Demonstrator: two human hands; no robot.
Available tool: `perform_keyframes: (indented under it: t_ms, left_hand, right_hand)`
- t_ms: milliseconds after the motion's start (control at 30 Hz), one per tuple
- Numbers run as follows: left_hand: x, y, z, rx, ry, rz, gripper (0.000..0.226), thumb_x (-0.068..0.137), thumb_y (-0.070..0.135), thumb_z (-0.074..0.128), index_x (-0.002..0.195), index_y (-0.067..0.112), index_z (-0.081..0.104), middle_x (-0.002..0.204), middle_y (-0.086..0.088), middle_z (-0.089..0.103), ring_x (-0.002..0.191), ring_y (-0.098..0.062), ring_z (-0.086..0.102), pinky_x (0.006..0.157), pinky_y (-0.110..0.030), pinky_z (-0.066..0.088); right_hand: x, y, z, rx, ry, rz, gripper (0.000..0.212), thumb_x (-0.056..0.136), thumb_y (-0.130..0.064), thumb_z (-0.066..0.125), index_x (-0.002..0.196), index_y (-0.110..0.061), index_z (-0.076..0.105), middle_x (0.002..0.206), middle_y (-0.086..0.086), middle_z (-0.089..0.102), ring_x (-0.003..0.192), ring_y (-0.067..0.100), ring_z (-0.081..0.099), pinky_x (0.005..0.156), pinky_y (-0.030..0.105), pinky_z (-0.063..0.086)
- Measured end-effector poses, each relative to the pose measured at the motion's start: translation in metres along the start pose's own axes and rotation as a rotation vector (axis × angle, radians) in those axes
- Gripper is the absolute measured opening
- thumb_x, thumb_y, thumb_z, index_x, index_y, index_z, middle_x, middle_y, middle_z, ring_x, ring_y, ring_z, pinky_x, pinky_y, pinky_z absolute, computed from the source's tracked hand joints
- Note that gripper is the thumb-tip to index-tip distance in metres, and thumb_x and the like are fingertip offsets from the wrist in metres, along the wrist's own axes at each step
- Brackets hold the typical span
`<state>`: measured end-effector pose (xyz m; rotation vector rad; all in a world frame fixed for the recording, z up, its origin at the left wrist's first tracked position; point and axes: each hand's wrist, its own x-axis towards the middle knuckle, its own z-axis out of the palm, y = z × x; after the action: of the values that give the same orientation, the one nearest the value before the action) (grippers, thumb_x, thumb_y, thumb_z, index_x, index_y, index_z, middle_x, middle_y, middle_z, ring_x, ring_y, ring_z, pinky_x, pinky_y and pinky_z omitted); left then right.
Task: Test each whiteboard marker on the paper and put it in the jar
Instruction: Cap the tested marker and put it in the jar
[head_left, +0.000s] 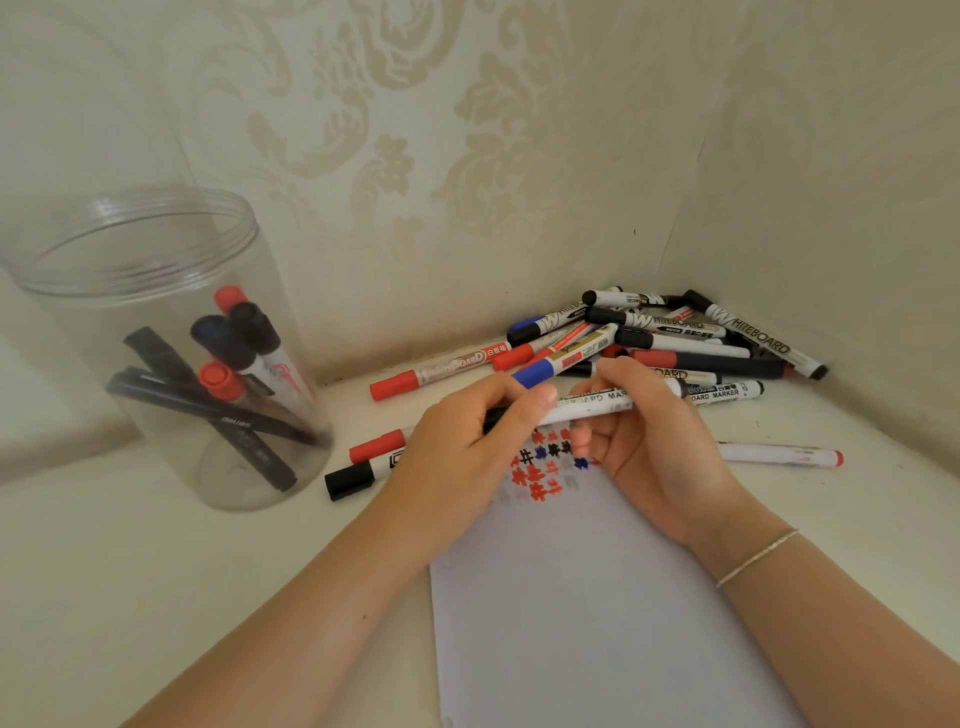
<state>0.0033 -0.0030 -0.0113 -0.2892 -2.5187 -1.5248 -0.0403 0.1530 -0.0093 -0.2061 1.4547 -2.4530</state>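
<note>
Head view: marker (587, 408), white barrel, black cap end hidden inside the left hand (467, 441); held level above the paper (597, 597), whose near edge was cut off. Left fingers (540, 397) clamped on the cap end; right hand (649, 447) fingers clamped on the barrel. Jar (156, 343) stood left on the counter (156, 571), holding several markers.

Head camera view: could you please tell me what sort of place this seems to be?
Probably a room in a home, at a pale table pushed into a corner: damask-patterned wallpaper covers both walls, and a clear jar, loose whiteboard markers and scribbled paper lie on it.
</note>
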Motion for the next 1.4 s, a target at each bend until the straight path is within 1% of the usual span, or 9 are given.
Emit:
perform_keyframes:
  t_ms: [200,400,500,633,800,900,1033,1200,1400]
  left_hand:
    - [0.005,-0.001,0.0,-0.063,0.127,-0.081,0.04,0.084,0.057,0.044,0.076,0.021,0.06,0.05,0.015,0.043,0.048,-0.002,0.038,0.049,-0.014,0.031]
    - [0.004,0.007,0.0,-0.268,0.145,-0.156,0.034,0.097,0.036,0.048,0.083,0.009,0.064,0.041,0.013,0.034,0.038,-0.004,0.029,0.047,-0.023,0.025]
    - [0.002,0.021,-0.008,-0.426,0.195,-0.227,0.033,0.096,0.033,0.05,0.075,0.015,0.067,0.044,0.01,0.027,0.041,-0.011,0.025,0.044,-0.024,0.023]
    - [-0.004,0.05,-0.033,-0.456,0.242,-0.148,0.038,0.091,0.041,0.051,0.065,0.013,0.05,0.048,0.006,0.024,0.044,-0.013,0.022,0.042,-0.024,0.027]
    - [-0.014,0.105,-0.091,-0.058,0.522,0.116,0.013,0.09,0.032,0.058,0.088,0.019,0.054,0.065,0.004,0.065,0.052,-0.008,0.061,0.047,-0.021,0.046]
    - [-0.019,0.124,-0.127,0.292,0.732,0.205,0.016,0.087,0.034,0.062,0.086,0.021,0.052,0.065,0.002,0.065,0.05,-0.009,0.061,0.048,-0.024,0.048]
    - [-0.021,0.132,-0.162,0.655,0.886,0.254,0.019,0.092,0.028,0.052,0.082,0.012,0.05,0.057,-0.003,0.053,0.05,-0.023,0.051,0.05,-0.038,0.041]
    - [-0.018,0.142,-0.182,0.997,0.857,0.076,0.017,0.092,0.024,0.045,0.083,0.01,0.046,0.063,-0.008,0.054,0.06,-0.033,0.049,0.052,-0.037,0.038]
    - [-0.002,0.125,-0.184,1.159,0.533,-0.223,0.018,0.096,0.028,0.038,0.091,0.012,0.044,0.079,-0.005,0.054,0.072,-0.028,0.053,0.061,-0.033,0.037]
  right_hand:
    - [0.001,-0.002,0.007,-0.074,-0.056,-0.052,0.023,0.095,-0.011,0.047,0.081,0.005,0.057,0.066,0.021,0.067,0.05,0.025,0.065,0.051,0.028,0.055]
    - [-0.004,-0.007,0.02,-0.135,-0.064,-0.124,0.024,0.096,-0.009,0.046,0.08,0.005,0.056,0.066,0.025,0.067,0.051,0.028,0.066,0.052,0.032,0.056]
    - [-0.006,-0.019,0.037,-0.172,-0.112,-0.159,0.02,0.096,-0.006,0.046,0.084,0.007,0.055,0.065,0.028,0.065,0.049,0.03,0.065,0.051,0.033,0.055]
    - [-0.001,-0.05,0.073,-0.215,-0.181,-0.224,0.022,0.095,-0.009,0.047,0.086,0.008,0.056,0.058,0.026,0.063,0.043,0.028,0.062,0.046,0.03,0.053]
    - [0.014,-0.071,0.127,0.049,-0.19,-0.134,0.018,0.092,-0.018,0.058,0.086,-0.002,0.054,0.053,0.008,0.06,0.04,0.014,0.057,0.043,0.021,0.049]
    - [0.024,-0.066,0.153,0.031,-0.181,0.007,0.023,0.089,-0.027,0.064,0.09,-0.006,0.056,0.059,0.007,0.059,0.041,0.013,0.056,0.042,0.021,0.048]
    - [0.038,-0.054,0.166,-0.457,-0.209,0.071,0.019,0.095,-0.021,0.052,0.09,-0.002,0.056,0.071,0.013,0.062,0.047,0.023,0.06,0.048,0.029,0.054]
    - [0.061,-0.02,0.147,-1.749,-0.344,-0.161,0.025,0.092,-0.011,0.046,0.116,-0.01,0.053,0.115,0.012,0.057,0.097,0.03,0.06,0.077,0.034,0.046]
    - [0.075,0.016,0.12,-2.034,-0.442,-0.225,0.035,0.091,-0.004,0.044,0.125,-0.012,0.049,0.127,0.011,0.053,0.116,0.03,0.053,0.094,0.036,0.045]
